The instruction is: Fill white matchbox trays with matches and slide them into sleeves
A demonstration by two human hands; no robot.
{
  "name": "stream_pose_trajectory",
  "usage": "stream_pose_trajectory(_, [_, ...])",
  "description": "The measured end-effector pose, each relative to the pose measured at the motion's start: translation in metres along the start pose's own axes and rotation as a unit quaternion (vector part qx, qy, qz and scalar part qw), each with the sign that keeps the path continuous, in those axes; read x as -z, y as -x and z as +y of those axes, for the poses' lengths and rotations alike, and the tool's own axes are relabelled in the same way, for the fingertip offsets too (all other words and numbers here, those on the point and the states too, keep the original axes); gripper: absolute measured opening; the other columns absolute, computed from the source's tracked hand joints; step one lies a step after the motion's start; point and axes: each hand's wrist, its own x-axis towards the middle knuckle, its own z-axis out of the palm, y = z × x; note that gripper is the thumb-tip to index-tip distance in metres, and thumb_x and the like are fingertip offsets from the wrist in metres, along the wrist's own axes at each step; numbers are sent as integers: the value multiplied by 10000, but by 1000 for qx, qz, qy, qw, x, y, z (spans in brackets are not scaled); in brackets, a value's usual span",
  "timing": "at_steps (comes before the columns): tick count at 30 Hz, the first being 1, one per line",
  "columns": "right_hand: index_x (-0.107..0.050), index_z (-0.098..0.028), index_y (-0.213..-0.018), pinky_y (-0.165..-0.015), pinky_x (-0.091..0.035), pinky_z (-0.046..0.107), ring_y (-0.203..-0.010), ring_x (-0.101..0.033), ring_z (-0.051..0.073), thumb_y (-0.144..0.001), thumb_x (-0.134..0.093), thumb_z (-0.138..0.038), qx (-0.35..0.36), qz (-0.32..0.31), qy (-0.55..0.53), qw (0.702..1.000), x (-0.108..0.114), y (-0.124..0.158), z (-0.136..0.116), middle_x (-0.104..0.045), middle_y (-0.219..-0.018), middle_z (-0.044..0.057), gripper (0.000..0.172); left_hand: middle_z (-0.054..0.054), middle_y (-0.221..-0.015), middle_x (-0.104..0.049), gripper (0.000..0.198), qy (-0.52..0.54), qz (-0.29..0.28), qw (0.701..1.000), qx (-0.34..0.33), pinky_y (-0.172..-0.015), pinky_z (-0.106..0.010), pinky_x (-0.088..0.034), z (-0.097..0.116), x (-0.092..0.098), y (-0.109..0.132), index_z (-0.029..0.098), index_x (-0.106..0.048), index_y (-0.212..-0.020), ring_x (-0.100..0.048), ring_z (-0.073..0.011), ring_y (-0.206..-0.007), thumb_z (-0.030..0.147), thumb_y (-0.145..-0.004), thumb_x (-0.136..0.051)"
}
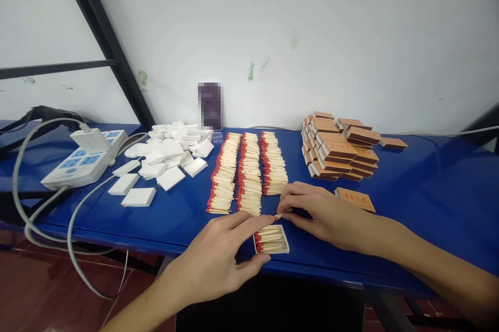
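Note:
A small white matchbox tray (287, 242), part filled with red-tipped matches, lies near the front edge of the blue table. My left hand (224, 254) holds this tray between thumb and fingers, thumb on the near side, index finger along the far side. Just beyond the tray, my right hand (317, 212) pinches a few matches (279, 216), their red heads pointing left toward my left fingertips. Three long rows of loose matches, a left row (224, 173), a middle row (249, 173) and a right row (275, 163), stretch away behind both hands.
White tray pieces (169, 153) are heaped at left. Stacked orange-brown matchbox sleeves (337, 147) stand at right, with one sleeve (354, 199) beside my right wrist. A power strip (83, 160) with looping white cables sits far left. A blurred dark object (210, 106) leans on the wall.

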Motion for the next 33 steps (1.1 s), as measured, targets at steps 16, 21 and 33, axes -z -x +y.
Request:
stream_pose_trajectory(16, [-621,-207,-892,-695,-453,290,-792,-588,175,-969,-509,-226,-29,-18,11,999,0,0,2,-631,-883,36,137,-30,-1300,-652,470,1,6,1000,2,-834,-283,-593,-1,-1,0,299,-532,-1372,-671,-198,-1070,244,-924,-663])
stream_pose_trajectory(21, [-582,-199,-788,-610,-402,255,-665,-530,143,-834,-542,-84,-47,-7,29,998,-1,-5,-4,-607,-762,7,130,-21,-1263,-665,598,-14,14,1000,8,-846,-315,-592,-1,-1,2,334,-439,-1450,-674,-187,-946,250,-910,-684])
stream_pose_trajectory(33, [-645,-199,-824,-641,-429,232,-694,-568,127,-838,-608,-136,-45,-17,-72,996,9,-7,-30,-651,-767,-19,74,-24,-1218,-676,700,-20,28,999,22,-853,-359,-584,-3,-4,4,348,-348,-1498,-658,-192,-872,261,-896,-694])
